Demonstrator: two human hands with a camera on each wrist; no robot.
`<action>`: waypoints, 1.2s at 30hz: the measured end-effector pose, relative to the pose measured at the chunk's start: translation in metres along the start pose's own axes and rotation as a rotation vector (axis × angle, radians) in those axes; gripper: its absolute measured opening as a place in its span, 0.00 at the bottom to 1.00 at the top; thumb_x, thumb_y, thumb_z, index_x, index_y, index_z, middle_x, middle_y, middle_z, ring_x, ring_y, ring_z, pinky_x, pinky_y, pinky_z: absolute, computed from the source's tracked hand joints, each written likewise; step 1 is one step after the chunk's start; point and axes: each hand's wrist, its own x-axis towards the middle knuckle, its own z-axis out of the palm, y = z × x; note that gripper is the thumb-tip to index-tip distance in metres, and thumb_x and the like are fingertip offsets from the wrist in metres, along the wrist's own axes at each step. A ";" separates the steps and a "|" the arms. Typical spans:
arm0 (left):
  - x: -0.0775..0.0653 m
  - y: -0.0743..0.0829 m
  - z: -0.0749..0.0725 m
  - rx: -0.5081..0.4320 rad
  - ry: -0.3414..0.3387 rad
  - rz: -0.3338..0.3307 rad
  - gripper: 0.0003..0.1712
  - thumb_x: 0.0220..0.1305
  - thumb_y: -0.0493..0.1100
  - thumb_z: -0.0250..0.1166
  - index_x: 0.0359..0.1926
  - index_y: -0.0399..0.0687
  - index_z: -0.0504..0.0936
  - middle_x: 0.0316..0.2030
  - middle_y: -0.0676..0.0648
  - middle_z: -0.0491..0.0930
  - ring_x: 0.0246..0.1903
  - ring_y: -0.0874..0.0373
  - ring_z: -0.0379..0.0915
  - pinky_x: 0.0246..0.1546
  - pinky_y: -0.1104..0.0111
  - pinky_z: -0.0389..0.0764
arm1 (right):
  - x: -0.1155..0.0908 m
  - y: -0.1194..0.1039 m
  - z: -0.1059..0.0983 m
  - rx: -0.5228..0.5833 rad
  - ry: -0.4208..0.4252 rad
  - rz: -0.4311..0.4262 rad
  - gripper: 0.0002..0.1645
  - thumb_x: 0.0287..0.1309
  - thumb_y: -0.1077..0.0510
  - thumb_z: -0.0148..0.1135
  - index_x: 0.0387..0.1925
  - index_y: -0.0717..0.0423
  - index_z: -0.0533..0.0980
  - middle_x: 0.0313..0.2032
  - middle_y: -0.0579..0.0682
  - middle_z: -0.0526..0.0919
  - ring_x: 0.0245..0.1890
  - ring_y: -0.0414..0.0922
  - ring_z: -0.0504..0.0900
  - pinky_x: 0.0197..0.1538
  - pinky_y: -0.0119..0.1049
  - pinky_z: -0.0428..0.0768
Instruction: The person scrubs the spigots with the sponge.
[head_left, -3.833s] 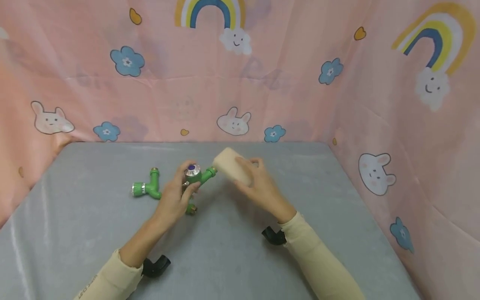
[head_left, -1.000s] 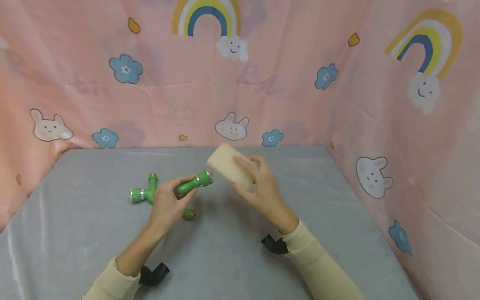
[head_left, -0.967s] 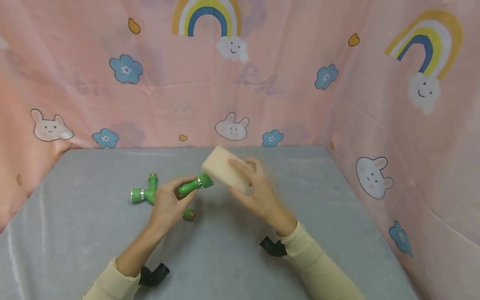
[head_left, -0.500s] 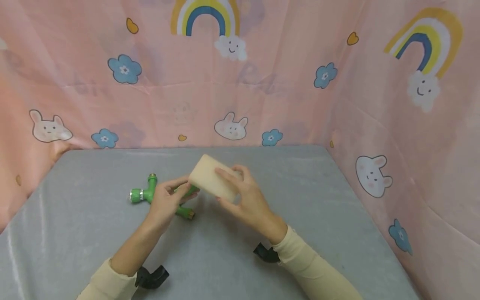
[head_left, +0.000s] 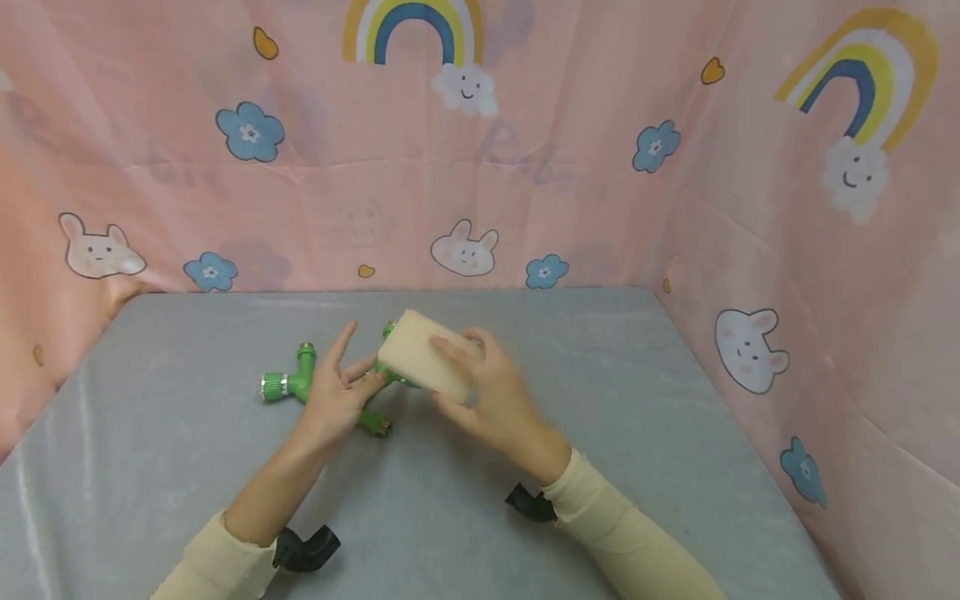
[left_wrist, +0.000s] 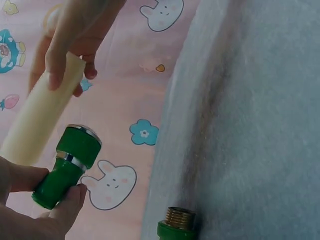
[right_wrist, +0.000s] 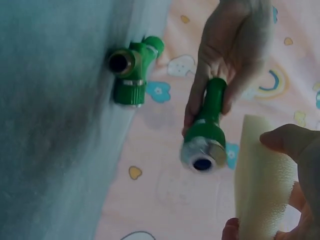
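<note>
My left hand (head_left: 335,404) pinches a green valve (left_wrist: 67,165) with a chrome-faced knob, holding it above the table. In the head view the sponge covers much of this valve; the right wrist view shows its knob end (right_wrist: 204,150). My right hand (head_left: 501,408) grips a cream block sponge (head_left: 416,350) between thumb and fingers. The sponge overlaps the held valve in the head view, but both wrist views show a gap between them. Behind my left hand, a second green fitting (head_left: 296,385) with a ribbed knob and brass-threaded end lies on the table.
Another green end with a brass tip (head_left: 375,424) shows right of my left wrist; my hand hides whether it joins the second fitting. Black curved pieces (head_left: 307,550) sit at both sleeve cuffs. A pink printed curtain (head_left: 315,200) borders the grey table (head_left: 450,533).
The sponge has moved left and down towards the left hand. The held valve has been turned, and my left index finger has lifted away from it.
</note>
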 end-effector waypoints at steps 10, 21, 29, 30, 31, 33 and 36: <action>-0.002 -0.001 -0.004 -0.107 -0.011 -0.083 0.42 0.75 0.31 0.51 0.81 0.57 0.44 0.73 0.31 0.63 0.50 0.69 0.80 0.75 0.55 0.64 | 0.001 0.015 -0.003 -0.059 -0.014 0.102 0.38 0.52 0.59 0.75 0.66 0.50 0.74 0.58 0.65 0.73 0.50 0.58 0.79 0.43 0.48 0.86; 0.003 -0.002 -0.005 -0.371 -0.049 -0.121 0.32 0.79 0.34 0.46 0.79 0.41 0.51 0.78 0.40 0.54 0.76 0.52 0.56 0.79 0.61 0.57 | -0.003 -0.006 0.002 0.055 -0.071 0.014 0.41 0.57 0.56 0.74 0.71 0.45 0.70 0.62 0.64 0.70 0.53 0.58 0.78 0.47 0.46 0.85; 0.003 -0.008 -0.002 -0.294 -0.075 -0.018 0.25 0.71 0.34 0.61 0.67 0.41 0.72 0.55 0.58 0.80 0.56 0.69 0.75 0.61 0.73 0.73 | 0.003 0.007 -0.008 0.028 -0.053 0.019 0.41 0.54 0.60 0.76 0.70 0.46 0.72 0.62 0.64 0.71 0.55 0.60 0.77 0.48 0.49 0.85; 0.003 -0.008 -0.002 -0.263 -0.059 0.005 0.25 0.70 0.33 0.62 0.66 0.40 0.72 0.54 0.58 0.80 0.54 0.69 0.76 0.59 0.75 0.75 | 0.003 0.010 -0.009 0.019 -0.067 0.037 0.41 0.55 0.59 0.75 0.70 0.46 0.72 0.62 0.64 0.71 0.54 0.59 0.77 0.48 0.49 0.85; 0.004 -0.008 -0.001 -0.230 -0.047 0.027 0.26 0.70 0.33 0.62 0.67 0.39 0.71 0.56 0.55 0.79 0.54 0.71 0.77 0.57 0.76 0.77 | 0.004 0.012 -0.010 0.015 -0.077 0.061 0.40 0.56 0.59 0.74 0.70 0.46 0.72 0.61 0.64 0.72 0.53 0.59 0.78 0.47 0.49 0.85; 0.004 -0.010 0.000 -0.154 -0.024 0.072 0.29 0.69 0.31 0.62 0.69 0.36 0.69 0.62 0.47 0.77 0.53 0.72 0.77 0.53 0.78 0.79 | 0.005 0.018 -0.015 0.010 -0.089 0.130 0.39 0.58 0.57 0.72 0.71 0.46 0.70 0.62 0.63 0.72 0.51 0.59 0.79 0.46 0.49 0.85; 0.004 -0.010 0.002 -0.026 -0.001 0.179 0.30 0.68 0.28 0.62 0.70 0.34 0.68 0.67 0.37 0.72 0.53 0.67 0.80 0.52 0.78 0.81 | 0.007 0.021 -0.020 -0.018 -0.038 0.191 0.39 0.58 0.54 0.72 0.71 0.47 0.70 0.61 0.63 0.72 0.50 0.59 0.80 0.44 0.50 0.84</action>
